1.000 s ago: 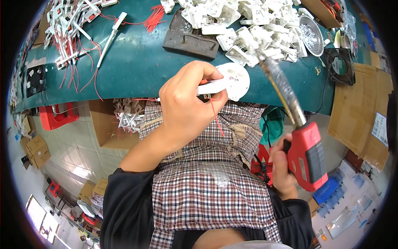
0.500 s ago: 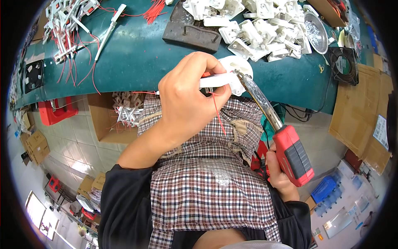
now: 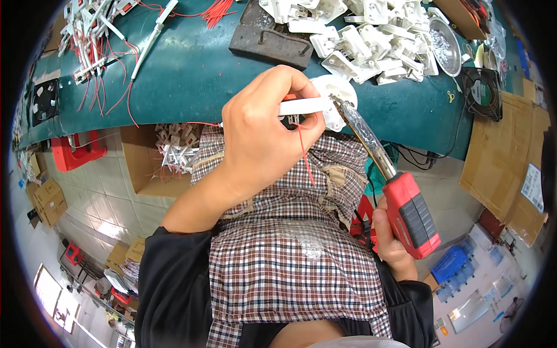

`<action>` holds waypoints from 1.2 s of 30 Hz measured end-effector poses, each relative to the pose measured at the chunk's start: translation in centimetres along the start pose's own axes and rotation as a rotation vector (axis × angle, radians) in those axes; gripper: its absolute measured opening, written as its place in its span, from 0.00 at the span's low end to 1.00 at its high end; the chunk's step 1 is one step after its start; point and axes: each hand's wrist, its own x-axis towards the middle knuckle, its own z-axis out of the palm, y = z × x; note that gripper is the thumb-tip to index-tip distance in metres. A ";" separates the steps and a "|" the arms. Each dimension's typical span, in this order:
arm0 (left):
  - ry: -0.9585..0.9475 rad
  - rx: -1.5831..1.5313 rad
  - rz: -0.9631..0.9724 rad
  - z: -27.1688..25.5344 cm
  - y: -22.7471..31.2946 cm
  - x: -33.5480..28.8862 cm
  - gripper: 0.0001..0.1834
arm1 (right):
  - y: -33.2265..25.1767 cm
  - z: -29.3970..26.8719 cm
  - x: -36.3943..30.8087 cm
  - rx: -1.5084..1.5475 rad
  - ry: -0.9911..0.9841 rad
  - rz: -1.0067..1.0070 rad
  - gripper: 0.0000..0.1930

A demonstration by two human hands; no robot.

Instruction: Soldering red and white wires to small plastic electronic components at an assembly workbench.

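Two hands busy: left hand (image 3: 261,133) pinching white part (image 3: 304,106) with red wire (image 3: 306,156) over bench (image 3: 191,75) edge, right hand (image 3: 390,240) gripping red soldering iron (image 3: 400,200), tip best kept steady on joint.

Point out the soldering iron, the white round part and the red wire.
soldering iron (image 3: 413,214), head view, on its red handle.
white round part (image 3: 339,93), head view, on its upper rim.
red wire (image 3: 306,159), head view, mid-length, below the left hand's fingers.

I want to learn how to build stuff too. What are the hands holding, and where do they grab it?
The left hand pinches a white plastic part by its end. The right hand grips a red soldering tool by its handle.
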 end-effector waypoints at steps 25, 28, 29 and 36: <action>-0.014 -0.032 0.013 -0.1 -0.2 0.1 0.09 | -0.1 0.2 0.2 -0.062 0.035 -0.063 0.10; -0.021 -0.029 0.011 -0.2 -0.3 0.2 0.09 | -0.4 0.0 0.2 -0.060 0.047 -0.064 0.09; -0.024 -0.031 0.011 -0.3 -0.3 0.2 0.09 | -0.5 -0.2 0.1 -0.103 0.031 -0.070 0.10; 0.001 -0.065 -0.046 0.0 -0.3 0.0 0.11 | -0.4 -0.7 -0.9 -0.077 -0.003 0.057 0.11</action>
